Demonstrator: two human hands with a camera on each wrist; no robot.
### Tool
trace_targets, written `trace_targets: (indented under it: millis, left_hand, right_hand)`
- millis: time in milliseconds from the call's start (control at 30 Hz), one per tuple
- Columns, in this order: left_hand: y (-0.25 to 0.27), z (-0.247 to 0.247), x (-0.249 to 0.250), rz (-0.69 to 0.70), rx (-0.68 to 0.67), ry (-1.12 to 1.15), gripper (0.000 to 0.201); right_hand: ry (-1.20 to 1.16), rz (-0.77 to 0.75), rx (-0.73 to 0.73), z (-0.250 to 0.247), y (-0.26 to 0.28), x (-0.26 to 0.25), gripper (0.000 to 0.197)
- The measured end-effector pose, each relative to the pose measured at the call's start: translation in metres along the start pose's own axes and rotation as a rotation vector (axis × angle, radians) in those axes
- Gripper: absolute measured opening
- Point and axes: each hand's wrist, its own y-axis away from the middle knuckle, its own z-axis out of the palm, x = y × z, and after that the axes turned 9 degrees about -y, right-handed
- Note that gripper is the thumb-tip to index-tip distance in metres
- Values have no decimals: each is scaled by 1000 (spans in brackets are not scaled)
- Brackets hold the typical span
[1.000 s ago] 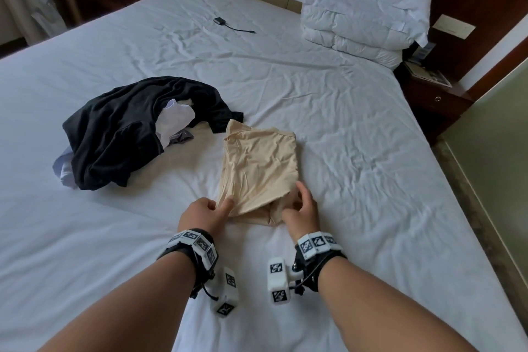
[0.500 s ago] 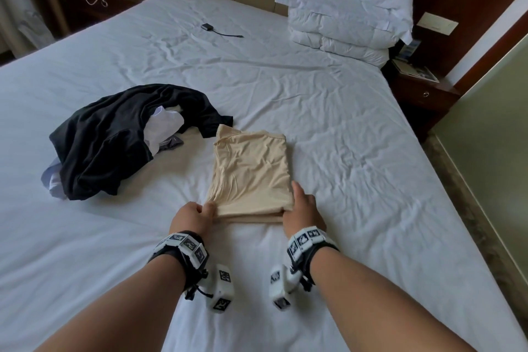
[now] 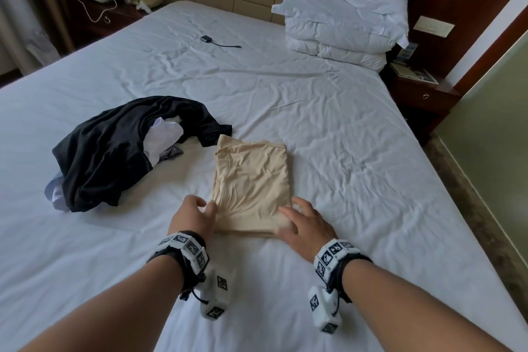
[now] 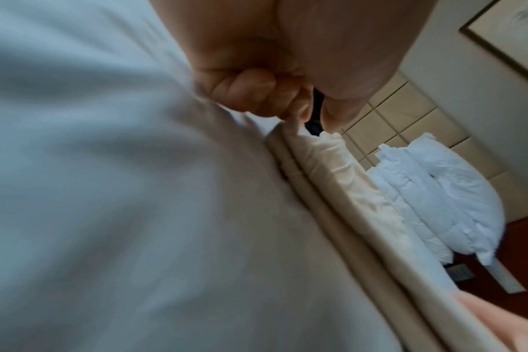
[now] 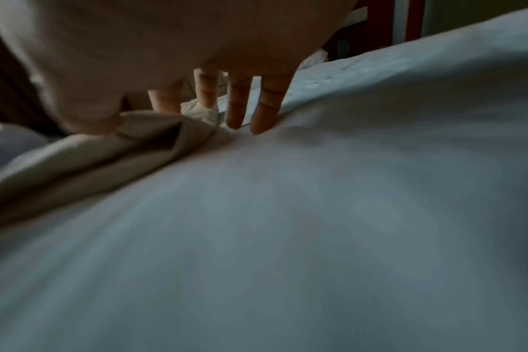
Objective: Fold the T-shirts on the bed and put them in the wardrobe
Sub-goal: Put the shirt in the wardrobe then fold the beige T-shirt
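Head view: a folded beige T-shirt is seen lying flat on the white bed, just beside a crumpled heap of black and white garments. The near left corner of the shirt is met by the left hand; in the left wrist view its fingers are curled at the stacked fabric edges with the thumb close above, so a light pinch on the corner is judged likely, though true contact is not plainly shown. The right hand is laid at the near right corner with fingers straight and spread, the tips resting on the sheet beside the fold and the thumb side against the cloth; nothing is gripped by it. No wardrobe is shown. If the bundle is lifted from one pinched corner alone, the loose layers could be let slide apart and the fold undone. The black sleeve lying near the far corner could be dragged along.
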Motion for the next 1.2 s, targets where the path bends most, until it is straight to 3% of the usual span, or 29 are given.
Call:
trace_targets:
  millis: [67, 133, 200, 267, 467, 600, 733, 900, 1000, 1100, 1200]
  left_hand:
    - [4, -4, 13, 131, 84, -43, 17]
    - [12, -4, 26, 349, 98, -169, 9]
    - [19, 5, 34, 661, 21, -400, 22]
    - [21, 19, 33, 838, -118, -650, 47]
    - [5, 17, 9, 634, -228, -785, 75]
    - [9, 10, 4, 584, -214, -792, 77]
    - [16, 4, -5, 471, -148, -683, 64]
    - [19, -1, -13, 364, -109, -558, 39]
    - [17, -3, -14, 287, -141, -447, 31]
    - [11, -1, -16, 202, -152, -227, 16]
    - [7, -3, -15, 204, -149, 13, 3]
  right_hand:
    - [-30, -11, 112, -4, -9, -1, 47]
    - [2, -35, 118, -1, -18, -5, 44]
    - [120, -116, 35, 11, -22, -10, 50]
    - [241, -165, -13, 27, -20, -10, 59]
    - [329, -72, -53, 30, -12, 3, 76]
    - [294, -48, -96, 22, -3, 4, 81]
    - [207, -67, -119, 12, 8, 6, 85]
    - [88, -100, 39, 29, 27, -2, 54]
    - [114, -103, 64, 32, 26, -5, 52]
    - [138, -119, 45, 29, 18, -8, 59]
    - [139, -126, 53, 23, 8, -9, 54]
